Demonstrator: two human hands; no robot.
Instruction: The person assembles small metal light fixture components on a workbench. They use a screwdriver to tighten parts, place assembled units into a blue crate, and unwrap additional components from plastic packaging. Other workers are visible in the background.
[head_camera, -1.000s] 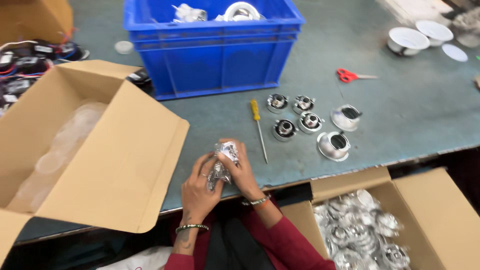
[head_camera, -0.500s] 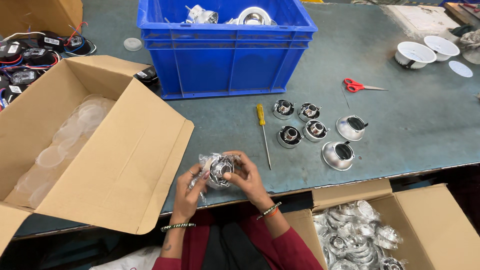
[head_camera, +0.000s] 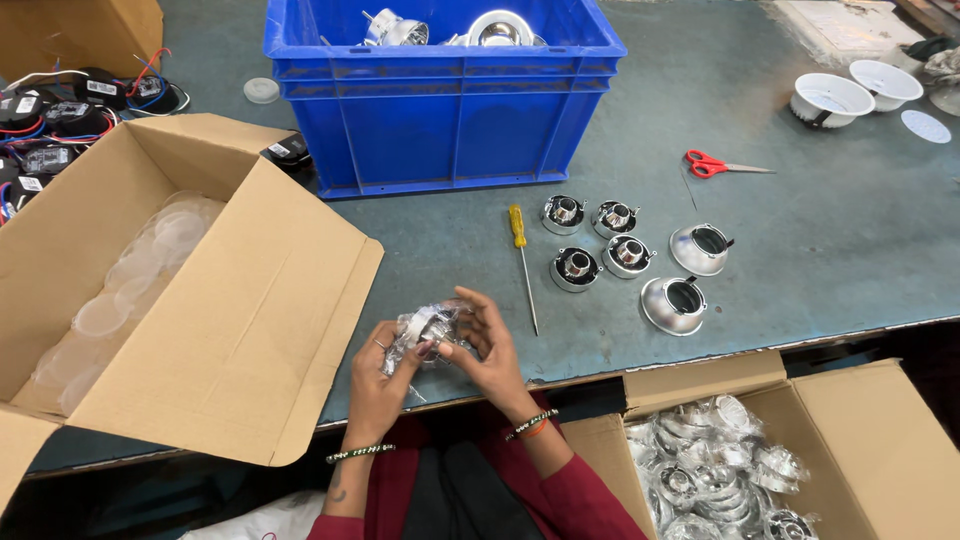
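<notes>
Both my hands hold one small silver lamp part in a clear plastic bag (head_camera: 425, 330) just above the table's near edge. My left hand (head_camera: 378, 382) grips it from below and the left, my right hand (head_camera: 487, 350) from the right, fingers curled over the crinkled plastic. Beyond them on the grey-green table (head_camera: 800, 260) lie several unwrapped chrome lamp fittings (head_camera: 600, 240) and two larger chrome reflector cups (head_camera: 685, 280). A yellow-handled screwdriver (head_camera: 521, 255) lies to the right of my hands.
An open cardboard box (head_camera: 230, 330) with clear plastic discs stands at the left. A second cardboard box (head_camera: 880, 440) at the lower right holds several bagged chrome parts. A blue crate (head_camera: 445, 100) stands behind, red scissors (head_camera: 712, 165) and white round housings (head_camera: 830, 98) at the right, black wired drivers (head_camera: 60, 110) far left.
My hands have turned the bagged part and brought it slightly lower and nearer to me. The view has shifted a little; nothing on the table has moved.
</notes>
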